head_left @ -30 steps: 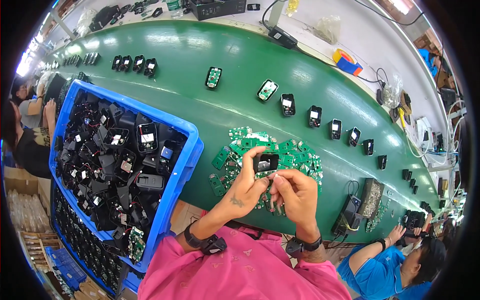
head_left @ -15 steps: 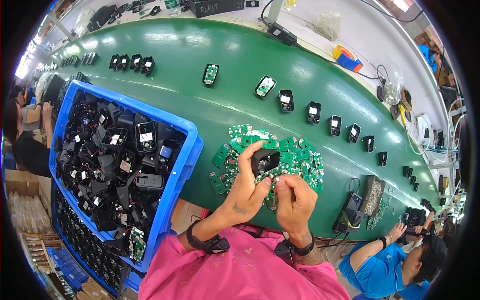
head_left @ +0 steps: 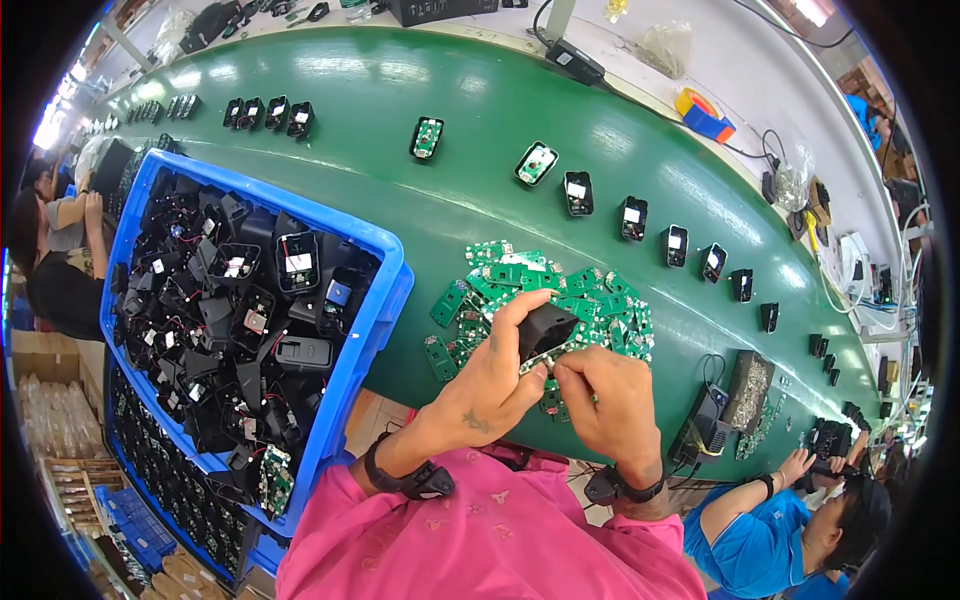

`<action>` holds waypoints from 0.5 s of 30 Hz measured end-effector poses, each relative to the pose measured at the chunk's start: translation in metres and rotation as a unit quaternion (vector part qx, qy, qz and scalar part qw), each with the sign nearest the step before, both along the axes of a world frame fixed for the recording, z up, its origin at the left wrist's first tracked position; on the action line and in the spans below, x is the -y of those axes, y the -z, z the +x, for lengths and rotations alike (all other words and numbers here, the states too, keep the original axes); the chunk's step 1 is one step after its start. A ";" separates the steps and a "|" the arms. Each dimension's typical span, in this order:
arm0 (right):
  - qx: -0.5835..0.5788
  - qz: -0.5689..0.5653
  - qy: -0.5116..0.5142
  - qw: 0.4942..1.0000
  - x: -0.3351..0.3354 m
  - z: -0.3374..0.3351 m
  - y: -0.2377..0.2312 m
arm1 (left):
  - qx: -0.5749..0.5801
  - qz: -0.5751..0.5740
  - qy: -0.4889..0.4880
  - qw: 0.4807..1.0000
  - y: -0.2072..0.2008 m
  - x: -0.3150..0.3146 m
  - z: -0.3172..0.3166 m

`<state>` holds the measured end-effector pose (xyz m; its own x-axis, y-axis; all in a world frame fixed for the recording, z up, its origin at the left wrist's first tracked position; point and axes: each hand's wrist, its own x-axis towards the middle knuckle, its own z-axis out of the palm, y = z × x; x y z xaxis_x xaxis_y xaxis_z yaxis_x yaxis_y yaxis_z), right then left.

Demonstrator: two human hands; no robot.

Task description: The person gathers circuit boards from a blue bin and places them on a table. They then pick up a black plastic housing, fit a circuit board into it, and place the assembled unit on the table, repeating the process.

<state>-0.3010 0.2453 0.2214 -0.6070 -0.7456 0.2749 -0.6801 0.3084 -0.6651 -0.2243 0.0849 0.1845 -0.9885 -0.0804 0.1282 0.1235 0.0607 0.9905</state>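
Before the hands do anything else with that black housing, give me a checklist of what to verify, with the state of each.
1. Black housing held securely: ok, the left hand grips it from the side.
2. Right hand at the part: ok, its fingertips meet the housing's lower edge.
3. Circuit board seated in the housing: cannot tell, the fingers cover that spot.
4. Supply of green circuit boards: ok, a loose pile lies on the green belt just beyond the hands.
5. Supply of housings: ok, the blue crate at the left is full of black ones.
6. Space on the belt ahead: ok, bare green between the pile and the row of finished units.
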 end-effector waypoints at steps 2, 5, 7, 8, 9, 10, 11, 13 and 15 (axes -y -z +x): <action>-0.026 0.011 0.015 0.999 0.002 0.005 0.002 | -0.004 -0.018 -0.004 1.000 0.003 -0.001 0.000; -0.072 0.043 0.036 0.996 0.005 0.011 0.004 | -0.038 -0.085 -0.026 0.995 0.005 -0.006 -0.002; -0.093 0.062 0.039 0.993 0.007 0.013 0.007 | -0.032 -0.098 -0.056 0.993 0.008 -0.010 -0.002; -0.087 0.057 0.050 0.993 0.009 0.014 0.010 | -0.032 -0.101 -0.060 0.993 0.009 -0.011 -0.002; -0.081 0.051 0.059 0.994 0.011 0.015 0.013 | -0.012 -0.083 -0.055 0.995 0.011 -0.012 -0.001; -0.079 0.041 0.046 0.995 0.012 0.017 0.016 | 0.011 -0.070 -0.057 0.996 0.013 -0.010 0.002; -0.082 0.054 0.048 0.994 0.011 0.015 0.019 | -0.007 -0.120 -0.060 0.991 0.015 -0.007 0.001; -0.048 0.060 0.065 0.995 0.010 0.015 0.025 | 0.018 -0.089 -0.041 0.995 0.023 -0.006 -0.003; 0.046 0.034 0.111 0.992 0.002 0.014 0.023 | 0.021 0.035 -0.030 0.999 0.026 -0.004 -0.002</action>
